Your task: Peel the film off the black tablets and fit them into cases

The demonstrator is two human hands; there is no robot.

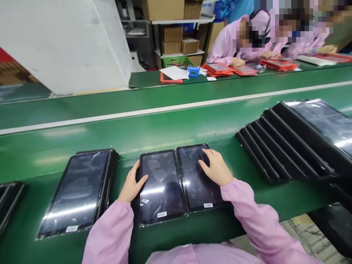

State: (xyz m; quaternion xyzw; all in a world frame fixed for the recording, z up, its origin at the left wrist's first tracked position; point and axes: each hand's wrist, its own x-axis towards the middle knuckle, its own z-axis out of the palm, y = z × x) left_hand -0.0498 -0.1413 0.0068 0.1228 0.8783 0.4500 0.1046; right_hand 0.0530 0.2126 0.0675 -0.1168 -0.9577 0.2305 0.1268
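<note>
Two black tablets lie side by side on the green bench, screens up, under clear film with small white labels near their lower edges. My left hand (131,185) grips the left edge of the left tablet (162,187), its thumb on the screen and its fingers along the side. My right hand (217,168) rests over the upper right part of the right tablet (196,183), thumb and fingers apart on the glass. The tablets' long inner edges meet or nearly meet.
Left of me lies a small stack of tablets (79,187), with another stack (9,198) at the frame's edge. A tall, leaning stack (288,143) stands on the right. Beyond the white strip (176,107), co-workers in pink handle red-edged pieces (277,65).
</note>
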